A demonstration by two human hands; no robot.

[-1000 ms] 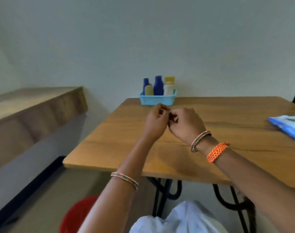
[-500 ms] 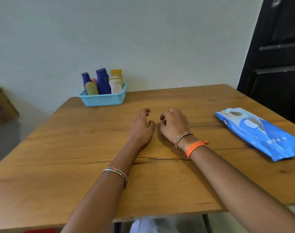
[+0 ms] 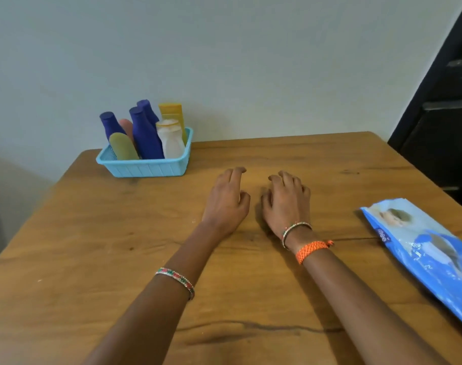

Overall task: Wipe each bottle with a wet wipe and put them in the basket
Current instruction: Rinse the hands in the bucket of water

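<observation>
Both hands, L (image 3: 225,201) & R (image 3: 286,202), relaxed, empty on table (image 3: 92,259); bottles (image 3: 145,135) in basket (image 3: 145,168)

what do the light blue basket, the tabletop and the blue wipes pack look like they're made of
Light blue ribbed basket: likely moulded plastic, matte, with even ribs. Brown tabletop: wood or wood-look laminate, with grain lines and a dark crack. Blue wet wipes pack: soft plastic film, glossy and crinkled.

A single head-worn view was aimed forward and down, close over the left hand (image 3: 228,200) and right hand (image 3: 286,202), the wall (image 3: 251,61) being seen beyond them.
</observation>
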